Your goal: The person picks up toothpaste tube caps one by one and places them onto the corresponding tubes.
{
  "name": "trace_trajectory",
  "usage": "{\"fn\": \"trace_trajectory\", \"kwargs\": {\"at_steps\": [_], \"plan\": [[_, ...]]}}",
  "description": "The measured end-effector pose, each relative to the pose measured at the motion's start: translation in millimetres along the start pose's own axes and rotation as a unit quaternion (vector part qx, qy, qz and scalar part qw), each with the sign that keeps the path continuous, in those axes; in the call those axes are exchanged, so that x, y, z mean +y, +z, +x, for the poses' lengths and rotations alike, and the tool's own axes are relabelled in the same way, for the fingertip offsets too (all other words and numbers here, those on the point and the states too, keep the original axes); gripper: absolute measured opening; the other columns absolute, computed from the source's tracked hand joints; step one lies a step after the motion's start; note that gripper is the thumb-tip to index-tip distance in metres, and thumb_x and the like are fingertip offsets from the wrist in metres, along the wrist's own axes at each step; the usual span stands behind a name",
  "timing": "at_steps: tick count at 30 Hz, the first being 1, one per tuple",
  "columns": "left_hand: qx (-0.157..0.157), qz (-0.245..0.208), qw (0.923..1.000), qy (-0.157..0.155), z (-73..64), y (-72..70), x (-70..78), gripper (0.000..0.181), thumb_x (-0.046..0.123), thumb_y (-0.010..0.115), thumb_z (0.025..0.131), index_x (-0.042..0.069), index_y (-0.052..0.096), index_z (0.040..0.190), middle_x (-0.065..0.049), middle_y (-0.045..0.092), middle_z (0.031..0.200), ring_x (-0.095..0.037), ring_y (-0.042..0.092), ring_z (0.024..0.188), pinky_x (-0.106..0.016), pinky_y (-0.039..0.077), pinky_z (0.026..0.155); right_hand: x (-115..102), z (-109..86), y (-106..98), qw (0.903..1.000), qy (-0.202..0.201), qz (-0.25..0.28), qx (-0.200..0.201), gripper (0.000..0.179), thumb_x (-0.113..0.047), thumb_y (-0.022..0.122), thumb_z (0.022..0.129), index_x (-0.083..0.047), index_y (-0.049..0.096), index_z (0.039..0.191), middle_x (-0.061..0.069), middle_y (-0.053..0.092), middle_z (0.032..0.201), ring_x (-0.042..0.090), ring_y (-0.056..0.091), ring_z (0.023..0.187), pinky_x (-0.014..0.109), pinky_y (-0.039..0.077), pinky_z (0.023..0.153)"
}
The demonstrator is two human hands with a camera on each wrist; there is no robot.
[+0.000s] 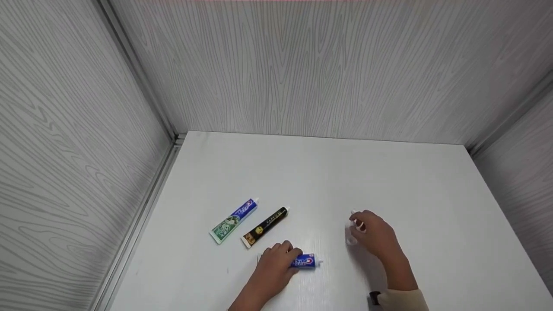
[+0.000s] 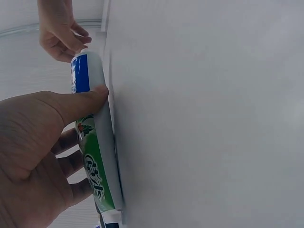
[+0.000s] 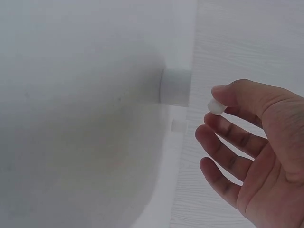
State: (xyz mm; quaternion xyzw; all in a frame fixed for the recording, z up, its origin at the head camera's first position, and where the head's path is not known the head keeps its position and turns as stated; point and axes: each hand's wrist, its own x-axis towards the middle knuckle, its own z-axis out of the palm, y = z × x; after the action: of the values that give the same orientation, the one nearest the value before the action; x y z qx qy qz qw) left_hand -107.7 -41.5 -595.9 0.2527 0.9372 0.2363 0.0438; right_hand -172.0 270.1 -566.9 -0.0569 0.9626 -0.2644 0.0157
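My left hand [image 1: 276, 265] grips a blue, green and white toothpaste tube [image 1: 306, 261] lying at the table's near side. Its narrow white nozzle points right, while the hand covers much of its body. In the left wrist view, the thumb of the left hand [image 2: 42, 142] lies across the tube [image 2: 97, 137], with the other fingers behind it. Off to the right, my right hand [image 1: 376, 233] pinches a small white cap [image 3: 216, 107] between thumb and index finger. Beneath that hand stands a pale, see-through cylindrical container [image 3: 175, 88], with a small whitish piece [image 3: 178, 125] beside it.
Two more toothpaste tubes lie slanted to the left: a blue and green one [image 1: 234, 221] and a black one [image 1: 265, 226]. They rest on a white table [image 1: 319, 172] enclosed by grey wood-grain panels [image 1: 281, 65] at the back and sides.
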Motion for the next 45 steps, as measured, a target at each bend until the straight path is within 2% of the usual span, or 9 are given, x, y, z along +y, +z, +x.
{"fn": "trace_trajectory", "kwargs": {"at_steps": [6, 10, 13, 17, 27, 33, 38, 42, 45], "plan": [[0.002, -0.008, 0.9998, -0.017, -0.7, -3.7, -1.4, 0.04, 0.025, 0.079, 0.097, 0.022, 0.07, 0.136, 0.003, 0.065, 0.116, -0.011, 0.063, 0.099, -0.039, 0.051, 0.088, -10, -12.0, -1, 0.999, -0.021, 0.019, 0.034, 0.037, -0.014, 0.081, 0.092, -0.01, 0.07, 0.127, -0.001, 0.07, 0.098, 0.017, 0.068, 0.089, 0.036, 0.053, 0.074], [0.015, -0.009, 0.9997, -0.019, -0.3, -9.4, -0.4, 0.04, 0.025, 0.078, 0.098, 0.022, 0.069, 0.137, 0.003, 0.069, 0.119, -0.013, 0.066, 0.106, -0.04, 0.05, 0.089, -18, -22.7, -2, 0.9972, -0.041, 0.042, 0.047, 0.028, -0.013, 0.085, 0.089, -0.016, 0.068, 0.112, -0.006, 0.069, 0.097, 0.014, 0.068, 0.088, 0.033, 0.053, 0.074], [0.028, -0.01, 0.9995, -0.014, 0.8, -13.9, 1.0, 0.04, 0.025, 0.078, 0.098, 0.021, 0.069, 0.136, 0.003, 0.072, 0.118, -0.014, 0.068, 0.108, -0.04, 0.05, 0.09, -22, -28.6, -4, 0.9945, -0.06, 0.071, 0.047, 0.026, -0.01, 0.086, 0.088, -0.02, 0.067, 0.102, -0.01, 0.067, 0.096, 0.013, 0.068, 0.088, 0.036, 0.056, 0.075], [0.04, -0.009, 0.999, -0.016, 2.3, -20.3, 3.0, 0.04, 0.028, 0.077, 0.099, 0.022, 0.069, 0.138, 0.004, 0.072, 0.118, -0.014, 0.067, 0.105, -0.04, 0.051, 0.091, -25, -31.7, -9, 0.9891, -0.091, 0.107, 0.044, 0.028, -0.006, 0.085, 0.088, -0.022, 0.068, 0.103, -0.012, 0.068, 0.098, 0.012, 0.068, 0.088, 0.042, 0.058, 0.077], [0.059, -0.015, 0.9982, 0.001, 0.8, -29.5, 6.9, 0.042, 0.031, 0.078, 0.098, 0.023, 0.071, 0.138, 0.005, 0.071, 0.115, -0.013, 0.066, 0.099, -0.036, 0.052, 0.086, -23, -41.8, -14, 0.9834, -0.12, 0.136, 0.004, 0.028, -0.003, 0.082, 0.091, -0.023, 0.072, 0.108, -0.014, 0.068, 0.105, 0.007, 0.069, 0.089, 0.037, 0.06, 0.078], [0.068, -0.027, 0.9971, 0.018, 0.7, -29.0, 9.3, 0.043, 0.032, 0.079, 0.097, 0.025, 0.072, 0.139, 0.006, 0.072, 0.115, -0.011, 0.065, 0.098, -0.033, 0.052, 0.084, -30, -47.4, -9, 0.9791, -0.129, 0.157, -0.009, 0.025, -0.002, 0.082, 0.091, -0.02, 0.074, 0.107, -0.014, 0.069, 0.106, 0.006, 0.069, 0.088, 0.039, 0.062, 0.081], [0.077, -0.033, 0.9961, 0.028, 0.7, -32.7, 11.2, 0.043, 0.031, 0.079, 0.097, 0.026, 0.072, 0.139, 0.006, 0.072, 0.116, -0.012, 0.065, 0.098, -0.034, 0.053, 0.085, -37, -47.9, -5, 0.9722, -0.157, 0.174, -0.013, 0.024, -0.002, 0.082, 0.091, -0.019, 0.074, 0.106, -0.01, 0.071, 0.105, 0.007, 0.068, 0.088, 0.038, 0.062, 0.081], [0.078, -0.032, 0.9961, 0.028, 1.0, -35.2, 12.7, 0.044, 0.032, 0.08, 0.097, 0.029, 0.071, 0.139, 0.006, 0.073, 0.117, -0.012, 0.066, 0.099, -0.035, 0.053, 0.087, -40, -48.2, -1, 0.9672, -0.172, 0.187, -0.011, 0.024, -0.002, 0.082, 0.092, -0.02, 0.074, 0.106, -0.007, 0.072, 0.105, 0.008, 0.069, 0.088, 0.037, 0.061, 0.082], [0.077, -0.033, 0.9961, 0.027, 0.6, -37.0, 13.9, 0.044, 0.032, 0.079, 0.097, 0.03, 0.071, 0.14, 0.006, 0.073, 0.117, -0.011, 0.065, 0.099, -0.035, 0.054, 0.089, -41, -49.2, 2, 0.9656, -0.173, 0.194, -0.015, 0.025, -0.004, 0.082, 0.092, -0.023, 0.074, 0.106, -0.01, 0.071, 0.105, 0.008, 0.069, 0.088, 0.035, 0.061, 0.084]]}}
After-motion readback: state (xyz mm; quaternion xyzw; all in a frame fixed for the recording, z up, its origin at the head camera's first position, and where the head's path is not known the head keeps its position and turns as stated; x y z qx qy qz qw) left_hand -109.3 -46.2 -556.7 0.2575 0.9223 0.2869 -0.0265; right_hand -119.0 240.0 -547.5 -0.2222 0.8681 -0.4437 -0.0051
